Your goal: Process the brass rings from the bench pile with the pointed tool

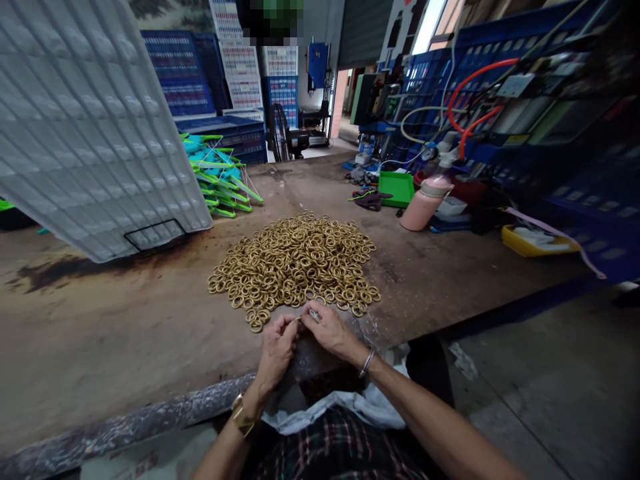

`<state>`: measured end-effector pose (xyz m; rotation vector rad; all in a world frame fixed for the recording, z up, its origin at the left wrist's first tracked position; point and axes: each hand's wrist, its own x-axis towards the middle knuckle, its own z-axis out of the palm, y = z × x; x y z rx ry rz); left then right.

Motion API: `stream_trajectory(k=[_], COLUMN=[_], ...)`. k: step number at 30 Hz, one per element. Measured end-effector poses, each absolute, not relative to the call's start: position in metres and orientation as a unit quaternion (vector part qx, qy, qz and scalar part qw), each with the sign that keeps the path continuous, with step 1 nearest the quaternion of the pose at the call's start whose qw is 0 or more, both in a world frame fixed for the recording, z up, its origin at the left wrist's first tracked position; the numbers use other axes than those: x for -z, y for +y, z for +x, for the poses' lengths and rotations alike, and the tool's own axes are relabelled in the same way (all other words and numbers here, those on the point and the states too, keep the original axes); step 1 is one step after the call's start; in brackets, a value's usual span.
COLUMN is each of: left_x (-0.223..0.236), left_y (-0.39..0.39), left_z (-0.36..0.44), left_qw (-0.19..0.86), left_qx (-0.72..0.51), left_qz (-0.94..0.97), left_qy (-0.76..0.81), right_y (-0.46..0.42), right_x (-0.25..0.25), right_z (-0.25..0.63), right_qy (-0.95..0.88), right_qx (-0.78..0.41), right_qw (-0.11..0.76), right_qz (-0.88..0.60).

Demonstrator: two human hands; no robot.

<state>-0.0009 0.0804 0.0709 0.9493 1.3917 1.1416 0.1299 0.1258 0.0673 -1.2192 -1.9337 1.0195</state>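
A broad heap of gold-coloured metal rings lies on the brown worktable, spreading towards its front edge. My left hand, with a watch on the wrist, is just in front of the heap. Its thumb and fingers pinch a small gold-coloured ring, of which only a thin edge shows. My right hand, with a bracelet on the wrist, meets it fingertip to fingertip and is closed on the same ring. Something small and silvery shows at the right fingers; I cannot tell what it is.
A tall white ribbed plastic panel leans at the left, beside green and turquoise plastic pieces. To the right stand a pink bottle, a green tray and a yellow tray. Stacked crates line the back.
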Motion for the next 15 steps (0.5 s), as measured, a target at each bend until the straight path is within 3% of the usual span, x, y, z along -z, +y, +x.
stream_trajectory(k=[5,15], left_x=[-0.0728,-0.0708], left_y=[0.0768,0.0734], left_z=[-0.0001,-0.0017], left_qw=[0.499,0.662], left_qx=[-0.489,-0.466], left_qz=[0.425,0.334], left_qy=[0.575,0.482], right_y=[0.1283,0.1263], right_x=[-0.0635,-0.0599], right_z=[0.1253,0.1318], right_qy=[-0.693,-0.651], right_qx=[-0.455,-0.519], right_qw=[0.312,0.336], right_qz=[-0.464,-0.441])
